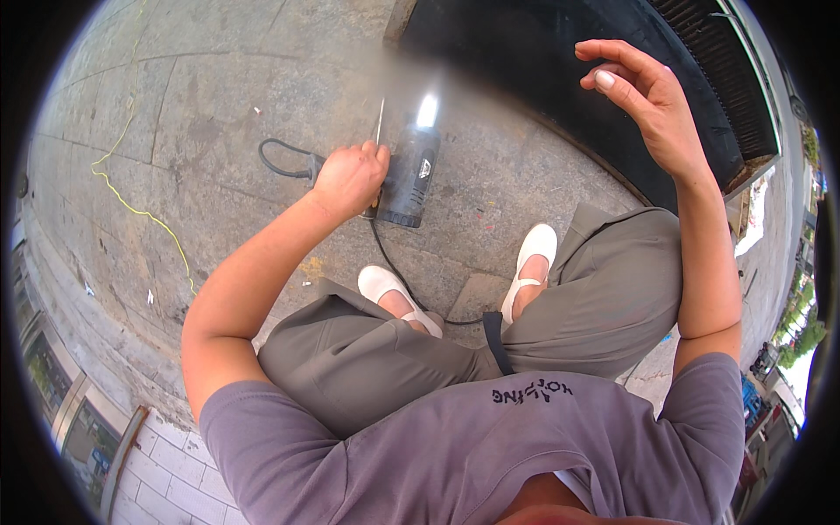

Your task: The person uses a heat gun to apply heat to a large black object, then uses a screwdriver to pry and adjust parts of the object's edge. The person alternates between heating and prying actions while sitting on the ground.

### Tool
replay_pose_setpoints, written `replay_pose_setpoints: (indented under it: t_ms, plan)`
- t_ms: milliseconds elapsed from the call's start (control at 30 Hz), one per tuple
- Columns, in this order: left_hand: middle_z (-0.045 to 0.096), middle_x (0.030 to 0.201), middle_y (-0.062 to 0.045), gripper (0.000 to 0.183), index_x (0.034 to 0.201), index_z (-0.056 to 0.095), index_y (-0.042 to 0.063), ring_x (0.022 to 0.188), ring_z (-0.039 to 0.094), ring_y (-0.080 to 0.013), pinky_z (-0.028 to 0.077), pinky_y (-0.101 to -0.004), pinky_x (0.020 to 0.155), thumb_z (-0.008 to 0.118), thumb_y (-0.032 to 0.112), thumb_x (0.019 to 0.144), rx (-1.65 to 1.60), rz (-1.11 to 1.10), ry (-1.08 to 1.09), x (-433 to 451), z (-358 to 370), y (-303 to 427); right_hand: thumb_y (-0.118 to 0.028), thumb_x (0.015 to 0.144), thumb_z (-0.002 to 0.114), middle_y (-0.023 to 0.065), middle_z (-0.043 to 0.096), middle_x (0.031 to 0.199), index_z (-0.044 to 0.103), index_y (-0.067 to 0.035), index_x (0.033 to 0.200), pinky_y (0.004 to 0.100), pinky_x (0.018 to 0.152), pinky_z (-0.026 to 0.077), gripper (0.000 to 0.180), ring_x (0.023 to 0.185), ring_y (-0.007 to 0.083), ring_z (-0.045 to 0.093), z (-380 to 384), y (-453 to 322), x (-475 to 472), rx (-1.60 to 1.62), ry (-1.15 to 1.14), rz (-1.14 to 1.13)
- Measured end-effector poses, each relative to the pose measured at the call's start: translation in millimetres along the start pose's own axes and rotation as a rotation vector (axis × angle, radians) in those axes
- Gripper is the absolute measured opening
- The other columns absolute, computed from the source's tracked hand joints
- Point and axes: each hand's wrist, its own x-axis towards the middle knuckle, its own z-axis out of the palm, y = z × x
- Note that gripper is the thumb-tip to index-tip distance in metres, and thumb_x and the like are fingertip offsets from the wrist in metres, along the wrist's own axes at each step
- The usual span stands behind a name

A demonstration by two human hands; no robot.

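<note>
My left hand [354, 172] is closed around a slim tool [380, 118] whose thin metal shaft points away from me. A bit of its yellow and black handle shows below my fingers. Right beside that hand is a black cylindrical tool [410, 177], apparently a heat gun, with a very bright front end. Fingers hide where its body meets the hand, so I cannot tell whether they touch it. A dark cord loop [266, 154] bends out on the left of the hand. My right hand [640, 98] hangs raised over a large black panel [525, 59], fingers curved and apart, empty.
A black cable [387, 259] runs back between my white shoes [535, 252]. Small coloured scraps [489, 227] lie on the stone paving. A yellow string [151, 215] trails along the left. The large panel has a ribbed edge and reaches close to my right knee.
</note>
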Motion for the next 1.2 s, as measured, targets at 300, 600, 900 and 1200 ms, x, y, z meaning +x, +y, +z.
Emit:
replay_pose_setpoints:
  t_ms: [300,600,900,1200]
  plan:
    - [0.060,0.091,-0.011,0.051,0.106,0.054,0.003,0.082,0.065,-0.0258,0.054,-0.0345,0.070,0.079,0.026,0.068,-0.005,-0.037,-0.123,2.3,-3.2,0.8,-0.015,0.094,0.059,0.0014,0.064,0.094,0.061,-0.002,0.120,0.0222,0.086,0.048,0.029,0.090,0.0064,0.061,0.5,-0.2,0.6,0.034,-0.012,0.001]
    - [0.060,0.090,-0.011,0.046,0.100,0.054,0.004,0.082,0.066,-0.0263,0.054,-0.0351,0.070,0.079,0.026,0.068,-0.022,-0.040,-0.131,2.8,-7.2,1.6,-0.015,0.094,0.059,0.0012,0.064,0.094,0.061,-0.002,0.121,0.0222,0.086,0.048,0.029,0.091,0.0063,0.060,0.2,0.2,0.4,0.035,-0.019,0.005]
    - [0.061,0.090,-0.011,0.045,0.099,0.054,0.004,0.082,0.066,-0.0264,0.054,-0.0354,0.070,0.079,0.027,0.068,-0.016,-0.034,-0.123,2.8,-3.4,-0.1,-0.016,0.094,0.059,0.0011,0.064,0.095,0.062,-0.003,0.121,0.0218,0.085,0.048,0.029,0.089,0.0059,0.060,0.4,2.0,0.1,0.017,-0.007,-0.019]
    - [0.062,0.086,-0.010,0.026,0.089,0.055,0.006,0.076,0.067,-0.0230,0.055,-0.0331,0.062,0.071,0.012,0.069,-0.006,-0.003,-0.030,1.2,-4.2,-0.3,-0.015,0.095,0.059,0.0018,0.065,0.097,0.061,-0.002,0.121,0.0220,0.086,0.048,0.029,0.090,0.0063,0.060,0.1,1.2,-0.3,0.028,-0.012,-0.012]
